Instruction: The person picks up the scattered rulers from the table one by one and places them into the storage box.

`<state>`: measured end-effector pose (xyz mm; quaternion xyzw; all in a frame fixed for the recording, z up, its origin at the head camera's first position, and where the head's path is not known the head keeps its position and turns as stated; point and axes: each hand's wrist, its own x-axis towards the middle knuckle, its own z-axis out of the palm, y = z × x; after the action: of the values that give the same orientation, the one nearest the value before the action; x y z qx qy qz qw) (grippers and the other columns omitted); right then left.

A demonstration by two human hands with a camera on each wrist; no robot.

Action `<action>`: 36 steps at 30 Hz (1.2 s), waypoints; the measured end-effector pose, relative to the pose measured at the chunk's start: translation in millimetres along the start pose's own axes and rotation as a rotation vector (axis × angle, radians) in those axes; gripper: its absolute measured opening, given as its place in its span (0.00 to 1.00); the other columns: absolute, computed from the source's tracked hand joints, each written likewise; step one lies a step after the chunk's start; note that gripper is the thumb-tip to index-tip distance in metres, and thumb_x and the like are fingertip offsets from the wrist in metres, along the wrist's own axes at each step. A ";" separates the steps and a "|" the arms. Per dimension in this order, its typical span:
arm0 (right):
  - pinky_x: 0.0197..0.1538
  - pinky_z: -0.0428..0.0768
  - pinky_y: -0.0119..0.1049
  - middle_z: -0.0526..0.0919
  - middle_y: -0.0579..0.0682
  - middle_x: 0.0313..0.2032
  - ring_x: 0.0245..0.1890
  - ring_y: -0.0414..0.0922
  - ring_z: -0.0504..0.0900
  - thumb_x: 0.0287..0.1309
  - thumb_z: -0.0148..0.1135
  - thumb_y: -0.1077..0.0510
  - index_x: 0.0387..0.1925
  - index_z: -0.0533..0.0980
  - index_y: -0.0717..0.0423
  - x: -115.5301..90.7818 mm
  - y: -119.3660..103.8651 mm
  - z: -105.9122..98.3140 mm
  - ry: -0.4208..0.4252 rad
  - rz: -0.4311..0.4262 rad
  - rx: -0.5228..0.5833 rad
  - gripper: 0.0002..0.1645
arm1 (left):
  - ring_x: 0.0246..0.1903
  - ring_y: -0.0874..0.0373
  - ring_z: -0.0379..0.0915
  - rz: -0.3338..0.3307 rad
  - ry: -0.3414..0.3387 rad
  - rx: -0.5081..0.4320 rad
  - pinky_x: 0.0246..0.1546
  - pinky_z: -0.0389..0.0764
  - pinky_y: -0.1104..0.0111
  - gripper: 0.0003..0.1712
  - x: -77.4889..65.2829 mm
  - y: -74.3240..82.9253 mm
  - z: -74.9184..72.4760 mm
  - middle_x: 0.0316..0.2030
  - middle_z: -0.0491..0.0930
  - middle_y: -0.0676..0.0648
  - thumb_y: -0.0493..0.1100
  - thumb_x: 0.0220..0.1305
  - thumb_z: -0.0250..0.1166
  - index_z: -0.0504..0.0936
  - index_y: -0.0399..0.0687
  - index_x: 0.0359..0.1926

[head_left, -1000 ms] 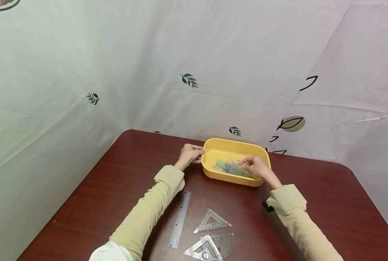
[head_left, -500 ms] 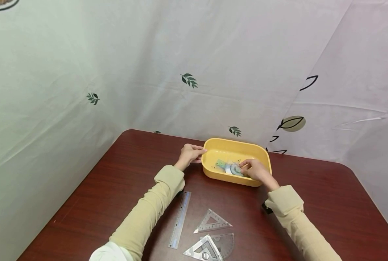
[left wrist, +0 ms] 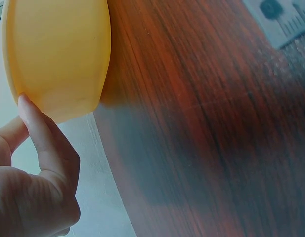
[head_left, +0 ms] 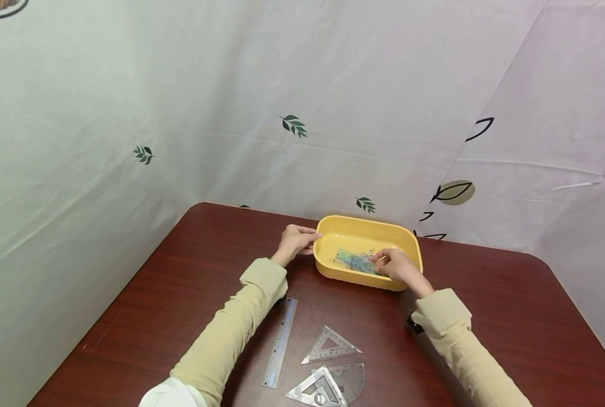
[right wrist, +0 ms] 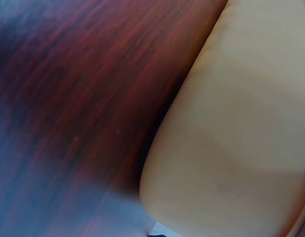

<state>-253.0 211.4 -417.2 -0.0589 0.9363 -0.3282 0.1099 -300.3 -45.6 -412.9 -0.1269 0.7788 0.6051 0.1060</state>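
Note:
A yellow tub stands at the back of the dark red table. My left hand grips the tub's left rim, thumb outside and fingers over the edge; in the left wrist view a finger lies against the tub's outer wall. Inside the tub, my right hand reaches over the front rim, its curled fingers pinching the near end of a green-blue clear drawing piece that lies flat on the bottom. The right wrist view shows only the tub's wall and table.
On the table near me lie a clear straight ruler, a set square, a second set square and a protractor. White leaf-print sheeting closes in the table behind and on the left.
Half a second ago a protractor-shaped piece stood tilted up under my right hand in the tub; now the pieces lie flat. The right hand shifted slightly left. The left hand has not moved.

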 end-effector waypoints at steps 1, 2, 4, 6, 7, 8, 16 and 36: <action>0.26 0.73 0.29 0.82 0.57 0.32 0.29 0.44 0.77 0.57 0.64 0.66 0.41 0.80 0.64 0.1 0.1 0.1 0.003 0.001 -0.002 0.10 | 0.17 0.61 0.77 -0.003 0.002 -0.001 0.21 0.86 0.71 0.13 0.6 -0.3 0.2 0.30 0.85 0.43 0.42 0.58 0.71 0.86 0.42 0.43; 0.26 0.73 0.29 0.82 0.56 0.32 0.28 0.44 0.77 0.57 0.64 0.66 0.41 0.80 0.64 0.0 0.2 0.1 0.009 0.000 -0.002 0.09 | 0.17 0.62 0.77 -0.007 0.003 -0.001 0.22 0.86 0.71 0.14 1.7 -1.0 0.4 0.32 0.86 0.42 0.43 0.58 0.71 0.86 0.42 0.43; 0.26 0.73 0.29 0.82 0.56 0.31 0.28 0.43 0.76 0.56 0.65 0.66 0.40 0.80 0.64 -0.3 0.7 0.3 0.023 -0.006 0.000 0.09 | 0.16 0.62 0.76 -0.004 0.005 -0.001 0.22 0.86 0.71 0.14 3.2 -1.9 0.9 0.33 0.86 0.41 0.43 0.57 0.71 0.86 0.42 0.44; 0.25 0.72 0.29 0.82 0.56 0.31 0.27 0.43 0.75 0.55 0.64 0.65 0.39 0.80 0.64 -0.6 1.5 0.9 0.039 -0.021 0.004 0.09 | 0.16 0.63 0.76 0.008 0.005 0.000 0.21 0.86 0.71 0.15 3.1 -2.6 1.0 0.35 0.86 0.39 0.43 0.58 0.71 0.85 0.41 0.45; 0.25 0.72 0.29 0.82 0.55 0.31 0.26 0.42 0.75 0.55 0.64 0.65 0.39 0.80 0.63 -0.4 1.9 1.4 0.051 -0.018 0.009 0.09 | 0.16 0.63 0.75 0.014 0.004 -0.001 0.21 0.85 0.71 0.15 2.5 -2.7 0.8 0.35 0.86 0.39 0.43 0.58 0.71 0.85 0.40 0.45; 0.25 0.72 0.29 0.81 0.55 0.30 0.26 0.42 0.74 0.56 0.63 0.64 0.39 0.80 0.63 -0.9 2.1 1.3 0.060 -0.030 0.010 0.09 | 0.16 0.63 0.75 0.022 0.001 -0.001 0.21 0.85 0.71 0.15 1.5 -2.8 0.6 0.35 0.86 0.38 0.43 0.58 0.71 0.85 0.40 0.45; 0.26 0.74 0.31 0.81 0.55 0.30 0.29 0.44 0.78 0.59 0.64 0.60 0.40 0.80 0.63 -1.9 1.7 2.5 0.154 -0.101 0.041 0.10 | 0.15 0.63 0.75 0.048 -0.004 -0.016 0.20 0.85 0.72 0.16 -3.1 -2.2 -0.3 0.37 0.85 0.36 0.42 0.58 0.70 0.84 0.39 0.46; 0.27 0.74 0.30 0.80 0.52 0.26 0.24 0.42 0.76 0.54 0.70 0.59 0.36 0.80 0.59 -13.9 -21.1 2.9 0.320 -0.258 -0.028 0.09 | 0.15 0.64 0.75 0.058 -0.014 -0.012 0.22 0.86 0.72 0.16 -3.2 -3.3 -1.3 0.38 0.85 0.35 0.42 0.59 0.70 0.84 0.39 0.46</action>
<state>-238.0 195.8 -403.9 -0.1270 0.9310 -0.3317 -0.0843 -296.2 -47.4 -414.6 -0.1009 0.7778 0.6134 0.0931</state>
